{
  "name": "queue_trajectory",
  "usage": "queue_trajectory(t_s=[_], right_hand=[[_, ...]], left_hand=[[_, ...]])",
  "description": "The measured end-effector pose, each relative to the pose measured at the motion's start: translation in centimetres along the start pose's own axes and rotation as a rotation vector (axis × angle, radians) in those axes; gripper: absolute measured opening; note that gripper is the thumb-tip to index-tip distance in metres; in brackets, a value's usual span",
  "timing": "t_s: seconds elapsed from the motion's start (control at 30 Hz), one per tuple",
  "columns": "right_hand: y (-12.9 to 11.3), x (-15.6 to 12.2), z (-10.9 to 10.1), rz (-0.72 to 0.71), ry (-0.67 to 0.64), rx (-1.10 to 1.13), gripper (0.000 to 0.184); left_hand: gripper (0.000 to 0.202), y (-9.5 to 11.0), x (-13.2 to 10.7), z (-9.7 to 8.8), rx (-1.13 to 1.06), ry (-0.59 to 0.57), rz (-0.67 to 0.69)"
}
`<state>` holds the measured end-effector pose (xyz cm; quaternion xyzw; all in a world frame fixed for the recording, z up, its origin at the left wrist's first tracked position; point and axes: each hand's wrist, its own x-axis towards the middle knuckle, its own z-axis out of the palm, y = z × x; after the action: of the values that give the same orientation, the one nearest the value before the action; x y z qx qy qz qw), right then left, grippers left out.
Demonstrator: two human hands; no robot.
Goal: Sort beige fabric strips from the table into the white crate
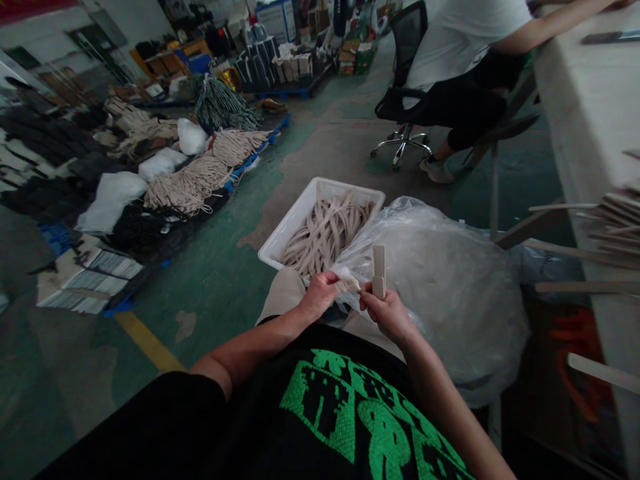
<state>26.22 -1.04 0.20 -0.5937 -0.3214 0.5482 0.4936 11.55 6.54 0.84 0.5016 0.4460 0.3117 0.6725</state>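
My left hand [321, 295] is closed in a pinch on a small pale piece of cloth-like material [347, 285], whose kind I cannot make out. Just to its right, my right hand [389, 312] grips a flat beige strap [379, 267] that stands upright out of the fist, with a shorter end overlapping it in front. The right fingertips come up against the edge of the pale piece. Both hands are above my lap, in front of a large clear plastic bag [450, 287]. Behind them, a white plastic bin [273, 247] holds many beige straps [327, 230].
At the right, a long table [570, 100] has beige strips sticking out over its edge. A person [465, 53] sits beside it on a black wheeled office chair [410, 40]. Bundled cords [193, 180] and white bags lie on blue pallets to the left.
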Motion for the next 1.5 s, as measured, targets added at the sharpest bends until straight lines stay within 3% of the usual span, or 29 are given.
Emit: queue_trajectory(t_s=[0.2,0.37,0.47,0.63,0.8,0.97,1.07,1.17,1.5], right_hand=[[1.0,0.3,0.5,0.027,-0.045,-0.106,0.023],[0.8,0.1,0.9,0.022,-0.092,-0.231,0.016],[0.9,0.2,1.0,0.020,-0.103,-0.229,0.016],[0.8,-0.1,0.7,0.059,-0.193,-0.137,0.027],[0.2,-1.7,-0.9,0.042,-0.206,-0.093,0.042],[-0.1,-4.0,-2.8,-0.021,0.057,-0.117,0.049],[-0.5,-5.0,-3.3,-0.054,0.148,-0.126,0.052],[-1.0,-5.6,-3.1,-0.084,0.138,-0.160,0.053],[-0.8,-3.9,-1.9,-0.102,0.124,-0.368,0.044]], left_hand=[[0.037,2.0,-0.9,0.6,-0.033,-0.060,0.151],[0.023,2.0,-1.0,0.6,0.113,-0.163,0.223],[0.022,1.5,-0.5,0.2,0.125,-0.166,0.168],[0.033,0.9,0.0,-0.3,0.151,-0.315,0.031],[0.044,0.7,0.0,-0.2,-0.085,-0.172,-0.075],[0.052,0.9,0.7,-0.4,-0.456,-0.024,-0.255],[0.041,1.1,1.2,-0.8,-0.524,-0.012,-0.319],[0.035,1.1,1.3,-1.1,-0.534,-0.013,-0.339],[0.041,0.9,1.0,-0.8,-0.549,-0.045,-0.366]])
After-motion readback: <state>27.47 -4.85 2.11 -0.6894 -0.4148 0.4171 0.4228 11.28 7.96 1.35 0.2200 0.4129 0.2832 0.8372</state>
